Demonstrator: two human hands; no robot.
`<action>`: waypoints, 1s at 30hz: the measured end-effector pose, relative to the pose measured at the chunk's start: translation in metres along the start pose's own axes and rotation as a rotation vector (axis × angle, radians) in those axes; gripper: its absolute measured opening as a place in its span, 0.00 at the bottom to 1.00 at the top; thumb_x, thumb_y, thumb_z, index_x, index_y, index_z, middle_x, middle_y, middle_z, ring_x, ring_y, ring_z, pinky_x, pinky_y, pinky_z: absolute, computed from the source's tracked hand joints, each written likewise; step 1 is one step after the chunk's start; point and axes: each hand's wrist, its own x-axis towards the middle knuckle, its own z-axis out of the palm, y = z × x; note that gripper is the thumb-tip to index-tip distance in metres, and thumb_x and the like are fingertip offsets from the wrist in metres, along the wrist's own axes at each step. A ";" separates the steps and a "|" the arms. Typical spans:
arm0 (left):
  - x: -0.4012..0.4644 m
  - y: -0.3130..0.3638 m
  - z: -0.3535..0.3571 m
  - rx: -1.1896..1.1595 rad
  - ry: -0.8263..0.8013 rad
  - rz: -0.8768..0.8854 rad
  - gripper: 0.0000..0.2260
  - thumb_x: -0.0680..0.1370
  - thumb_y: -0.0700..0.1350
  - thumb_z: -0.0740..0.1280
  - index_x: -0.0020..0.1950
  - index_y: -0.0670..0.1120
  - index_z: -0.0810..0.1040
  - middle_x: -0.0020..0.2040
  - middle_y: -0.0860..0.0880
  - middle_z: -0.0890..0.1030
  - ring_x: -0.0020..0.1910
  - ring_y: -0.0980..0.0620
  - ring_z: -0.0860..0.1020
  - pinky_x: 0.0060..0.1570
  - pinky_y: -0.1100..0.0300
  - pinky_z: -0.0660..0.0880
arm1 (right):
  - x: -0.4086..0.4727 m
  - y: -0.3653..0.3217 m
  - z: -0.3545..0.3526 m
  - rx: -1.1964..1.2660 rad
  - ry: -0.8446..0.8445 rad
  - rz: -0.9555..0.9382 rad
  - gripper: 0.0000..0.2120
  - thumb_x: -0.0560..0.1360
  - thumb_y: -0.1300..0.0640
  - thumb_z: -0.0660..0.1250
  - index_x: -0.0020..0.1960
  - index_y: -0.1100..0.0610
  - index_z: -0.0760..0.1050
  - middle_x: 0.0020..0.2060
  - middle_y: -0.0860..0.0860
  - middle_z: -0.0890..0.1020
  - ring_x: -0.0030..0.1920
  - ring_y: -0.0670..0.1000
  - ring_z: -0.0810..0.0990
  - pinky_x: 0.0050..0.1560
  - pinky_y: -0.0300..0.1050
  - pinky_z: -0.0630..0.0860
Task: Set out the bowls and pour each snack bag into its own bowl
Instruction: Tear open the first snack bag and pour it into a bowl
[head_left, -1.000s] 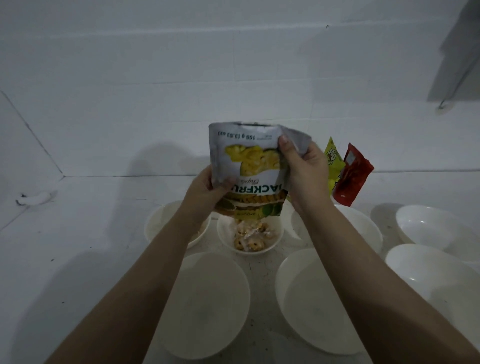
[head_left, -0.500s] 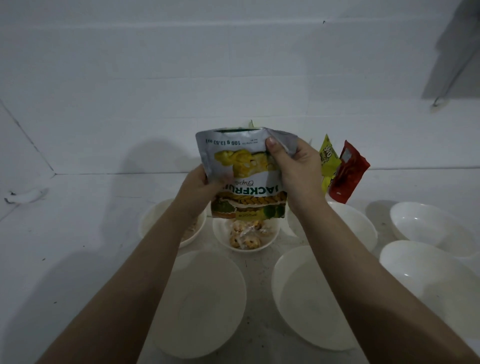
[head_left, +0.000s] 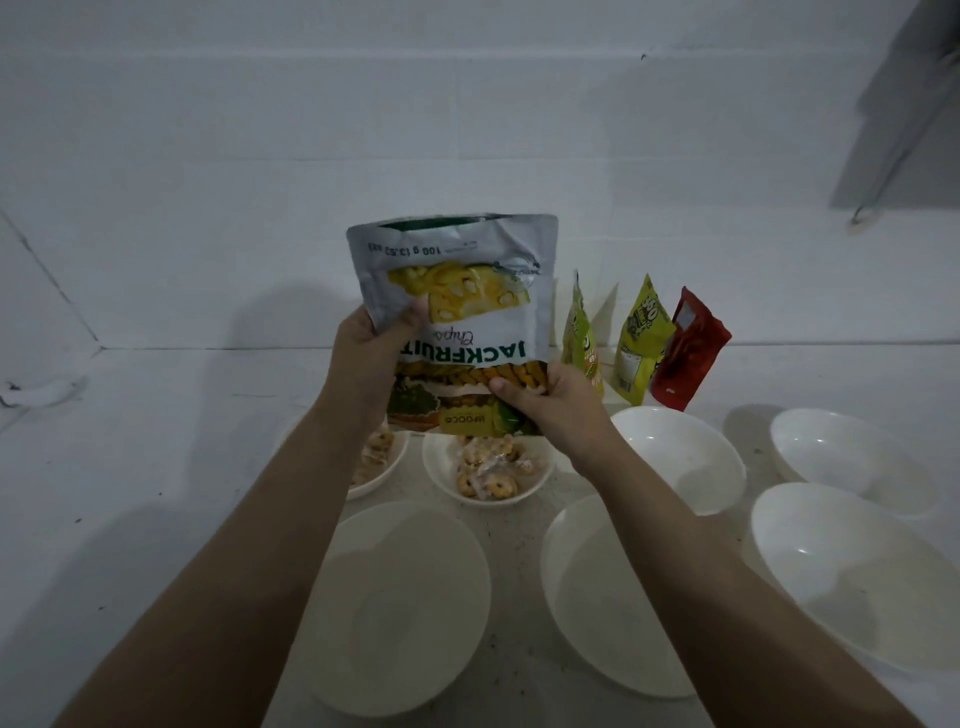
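Observation:
I hold a silver jackfruit chips bag (head_left: 467, 291) upside down above the back row of bowls. My left hand (head_left: 371, 358) grips its left edge, thumb on the front. My right hand (head_left: 550, 405) pinches the lower right corner near the mouth. Right below the bag stands a small white bowl (head_left: 441, 480) with ring-shaped snacks in it. A second small bowl (head_left: 387, 470) with snacks is partly hidden behind my left forearm. Empty white bowls lie in front at the left (head_left: 410, 608) and middle (head_left: 587, 597).
Three more empty white bowls sit to the right: one behind (head_left: 685, 457), one far right (head_left: 831, 457), one near right (head_left: 857, 577). Two green snack bags (head_left: 582, 343) (head_left: 641, 343) and a red bag (head_left: 688, 353) lean against the white tiled wall.
My right hand has slid from the bag's upper right corner down to its lower right corner. The bag has flattened out, and the bags behind it now show more.

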 end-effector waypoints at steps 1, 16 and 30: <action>0.000 0.000 -0.001 -0.008 -0.004 -0.003 0.05 0.80 0.42 0.66 0.53 0.45 0.81 0.47 0.48 0.87 0.49 0.47 0.85 0.42 0.55 0.81 | 0.000 0.002 0.000 0.001 0.009 0.004 0.04 0.74 0.56 0.74 0.48 0.49 0.84 0.42 0.47 0.87 0.45 0.48 0.86 0.47 0.48 0.83; -0.021 -0.017 -0.047 -0.447 0.174 -0.187 0.25 0.82 0.55 0.60 0.75 0.45 0.66 0.70 0.38 0.73 0.67 0.36 0.73 0.54 0.42 0.79 | -0.011 -0.008 0.038 0.130 -0.051 0.155 0.13 0.77 0.56 0.70 0.54 0.65 0.76 0.47 0.62 0.85 0.47 0.53 0.84 0.50 0.51 0.82; -0.058 0.003 -0.073 -0.087 0.029 -0.203 0.12 0.82 0.43 0.62 0.64 0.54 0.75 0.59 0.52 0.80 0.54 0.50 0.78 0.53 0.53 0.74 | -0.050 -0.037 0.070 0.052 0.485 -0.159 0.07 0.78 0.59 0.68 0.46 0.64 0.79 0.40 0.60 0.85 0.43 0.63 0.85 0.43 0.57 0.83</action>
